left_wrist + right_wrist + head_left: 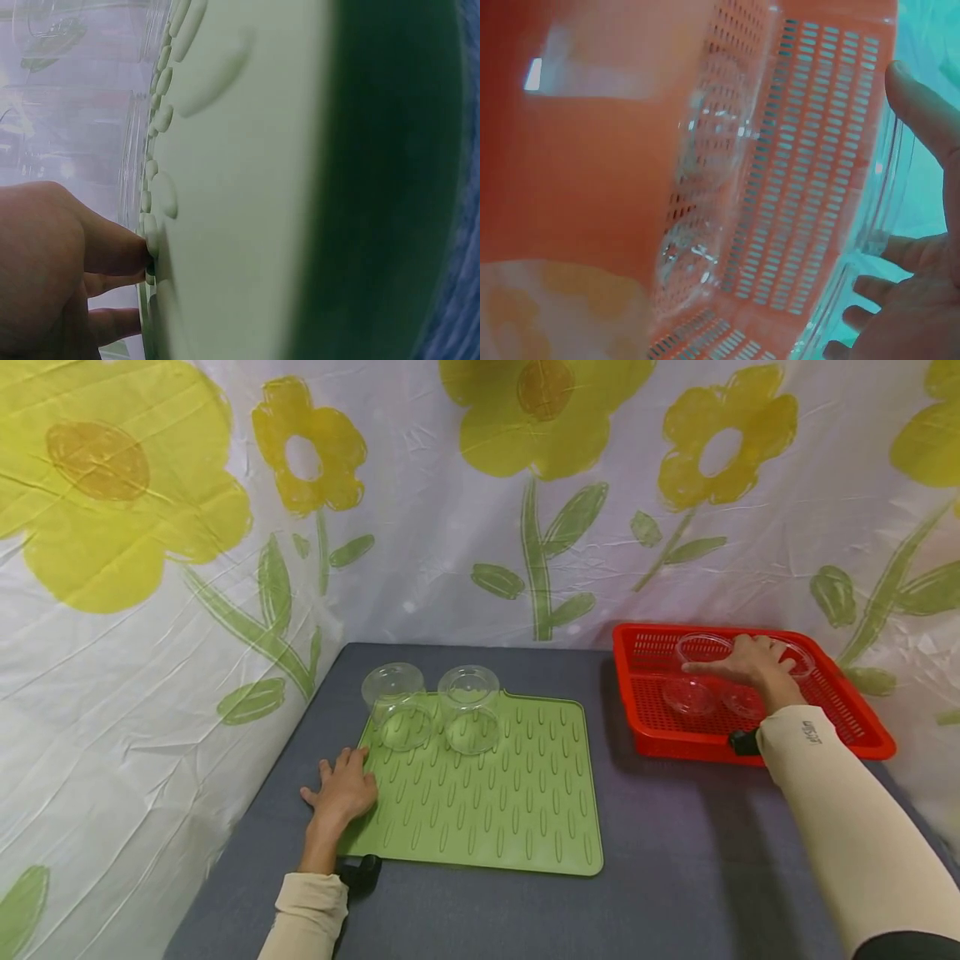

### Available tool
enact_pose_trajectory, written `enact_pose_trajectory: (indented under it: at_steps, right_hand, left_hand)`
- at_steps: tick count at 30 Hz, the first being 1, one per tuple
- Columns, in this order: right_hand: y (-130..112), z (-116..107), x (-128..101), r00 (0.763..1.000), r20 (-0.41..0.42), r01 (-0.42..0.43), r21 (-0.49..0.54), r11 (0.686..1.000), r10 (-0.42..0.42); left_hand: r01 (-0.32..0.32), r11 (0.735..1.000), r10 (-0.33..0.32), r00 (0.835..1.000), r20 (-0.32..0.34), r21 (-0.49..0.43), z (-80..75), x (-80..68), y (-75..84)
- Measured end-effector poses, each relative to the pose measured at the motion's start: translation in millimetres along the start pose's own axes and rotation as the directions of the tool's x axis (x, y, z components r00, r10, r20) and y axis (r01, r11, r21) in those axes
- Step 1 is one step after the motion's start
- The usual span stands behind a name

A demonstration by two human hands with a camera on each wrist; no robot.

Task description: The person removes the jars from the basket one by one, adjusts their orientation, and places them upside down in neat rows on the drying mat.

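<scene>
Two clear plastic containers (pixel 468 687) stand side by side at the back left of a green ridged mat (pixel 517 793). My left hand (pixel 341 789) rests at the mat's left edge with its fingers spread, in front of the containers. In the left wrist view, the thumb (pixel 112 247) touches that edge. Across the table, my right hand (pixel 746 662) reaches over the red basket (pixel 648 739), thumb and fingers apart, above more clear containers (pixel 701 647). The right wrist view shows the fingers (pixel 877 289) near container rims; whether they touch cannot be told.
The basket has slotted walls and stands at the table's back right. A dark grey cloth (pixel 660 860) covers the table. A white curtain with yellow flowers (pixel 420 527) hangs close behind and along the left side.
</scene>
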State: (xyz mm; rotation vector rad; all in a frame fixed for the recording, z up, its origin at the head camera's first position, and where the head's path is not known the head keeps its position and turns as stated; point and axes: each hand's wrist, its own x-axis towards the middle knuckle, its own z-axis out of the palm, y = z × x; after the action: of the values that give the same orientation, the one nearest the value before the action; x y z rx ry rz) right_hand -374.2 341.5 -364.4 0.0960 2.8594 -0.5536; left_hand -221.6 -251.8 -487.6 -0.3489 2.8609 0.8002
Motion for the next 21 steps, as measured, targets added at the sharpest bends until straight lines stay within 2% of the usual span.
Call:
enact_pose_trajectory:
  at_steps: [4,12,18,21]
  right_hand:
    - [-2,-1,-1,1.000,-0.029,0.010,0.024,1.000,-0.010]
    - [-10,-1,-4,0.989,-0.125,0.093,0.136,0.986,-0.076]
    - [-17,-1,-10,0.985,-0.147,0.127,0.271,0.954,-0.090]
    - [-19,-1,-15,0.984,-0.155,0.133,0.307,0.942,-0.089]
  left_hand:
    - [-0.001,1.000,0.001,1.000,-0.003,0.003,0.7,1.6,0.1]
    - [0.001,1.000,-0.001,1.000,0.001,0.008,1.5,2.5,-0.5]
    - [0.001,1.000,-0.002,1.000,0.007,0.004,1.0,1.3,-1.0]
    - [0.002,1.000,-0.003,1.000,0.014,0.007,0.3,1.4,-1.2]
